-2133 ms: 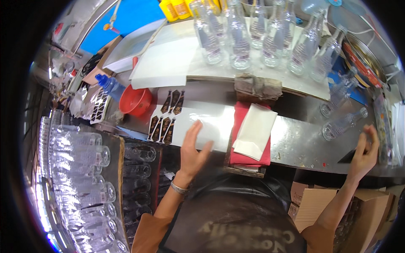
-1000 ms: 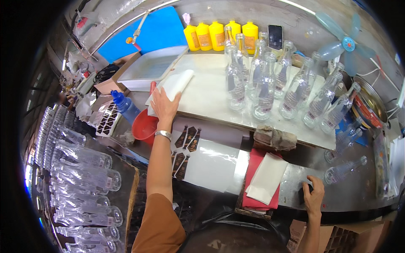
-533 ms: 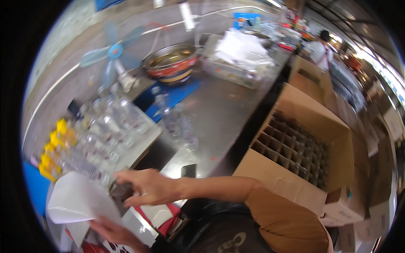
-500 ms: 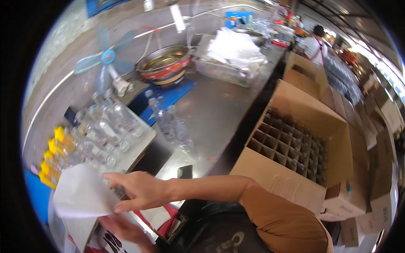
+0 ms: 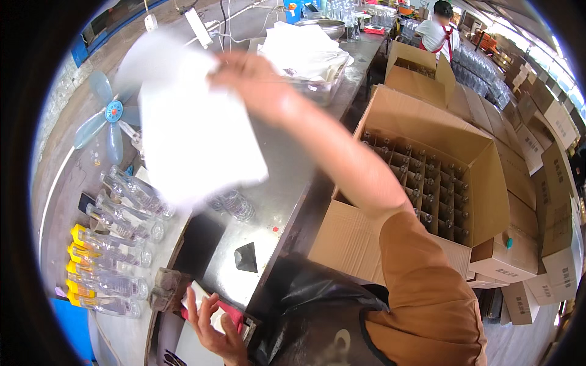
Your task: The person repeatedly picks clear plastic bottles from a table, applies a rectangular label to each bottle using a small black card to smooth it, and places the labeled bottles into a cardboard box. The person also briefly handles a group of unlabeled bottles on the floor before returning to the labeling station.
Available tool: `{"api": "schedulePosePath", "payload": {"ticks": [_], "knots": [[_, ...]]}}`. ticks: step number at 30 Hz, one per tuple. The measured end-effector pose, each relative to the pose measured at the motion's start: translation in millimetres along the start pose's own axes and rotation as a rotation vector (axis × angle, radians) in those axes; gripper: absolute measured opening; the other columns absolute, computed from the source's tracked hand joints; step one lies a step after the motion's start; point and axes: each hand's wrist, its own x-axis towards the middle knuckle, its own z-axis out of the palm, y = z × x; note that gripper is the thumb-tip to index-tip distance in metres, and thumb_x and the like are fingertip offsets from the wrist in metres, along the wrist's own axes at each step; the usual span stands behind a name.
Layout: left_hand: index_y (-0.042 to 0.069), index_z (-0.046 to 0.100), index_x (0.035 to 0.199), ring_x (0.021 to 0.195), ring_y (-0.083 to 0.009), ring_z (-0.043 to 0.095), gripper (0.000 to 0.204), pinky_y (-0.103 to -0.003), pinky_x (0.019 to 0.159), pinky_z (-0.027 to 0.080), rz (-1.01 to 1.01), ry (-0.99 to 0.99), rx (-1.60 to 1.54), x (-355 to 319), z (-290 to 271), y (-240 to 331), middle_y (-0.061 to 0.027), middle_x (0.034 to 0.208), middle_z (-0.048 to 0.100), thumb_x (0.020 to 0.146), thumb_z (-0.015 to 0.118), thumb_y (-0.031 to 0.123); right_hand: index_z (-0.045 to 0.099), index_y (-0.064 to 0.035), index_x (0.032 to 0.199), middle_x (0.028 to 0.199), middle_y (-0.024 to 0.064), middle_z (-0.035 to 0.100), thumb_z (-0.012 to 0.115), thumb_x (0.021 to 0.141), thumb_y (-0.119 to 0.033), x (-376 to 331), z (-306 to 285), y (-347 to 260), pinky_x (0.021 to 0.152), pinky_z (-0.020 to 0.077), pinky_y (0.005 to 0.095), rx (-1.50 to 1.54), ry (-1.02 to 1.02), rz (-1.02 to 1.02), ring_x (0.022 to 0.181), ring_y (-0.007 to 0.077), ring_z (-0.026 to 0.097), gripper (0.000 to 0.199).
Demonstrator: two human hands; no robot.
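My right hand [image 5: 247, 79] is raised over the metal bench, its fingers closed on the upper right edge of a thin white sheet [image 5: 195, 128]. The sheet hangs down, blurred by motion, and covers part of the bench and the bottles behind it. Low in the view, my left hand [image 5: 217, 326] has its fingers apart with nothing in them. Beside it lies a red and white pad-like item [image 5: 229, 314]. Clear glass bottles [image 5: 119, 283] lie in a row at the left, several with yellow tops [image 5: 76, 268]. More clear bottles [image 5: 235, 204] show under the sheet's lower edge.
A small black piece [image 5: 246, 257] lies on the metal bench [image 5: 281, 195]. At right, an open cardboard box [image 5: 488, 189] holds bottles in dividers. A blue fan [image 5: 114, 111] stands at left. White sheets [image 5: 299, 52] are piled further back. Another person [image 5: 438, 36] stands far off.
My right hand has risen up and away from my left hand, carrying the white sheet, which now hangs spread out. My left hand has come away from the sheet with its fingers spread. The view has shifted.
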Motion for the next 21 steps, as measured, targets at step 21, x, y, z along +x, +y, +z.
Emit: {"api": "schedulePosePath", "payload": {"ticks": [21], "knots": [[-0.004,0.055,0.133,0.104,-0.0216,0.065,0.032,-0.032,0.09,0.051,-0.114,0.126,-0.11,1.0,-12.4,-41.1,-0.0182,0.147,0.051,0.105,0.048,0.011,0.066,0.002,0.086,0.08,0.0112,0.067,0.073,0.09,-0.018,-169.6,-54.2,36.4,0.064,0.052,0.032,-0.382,0.013,0.043,0.068,0.0139,0.062,0.021]]}}
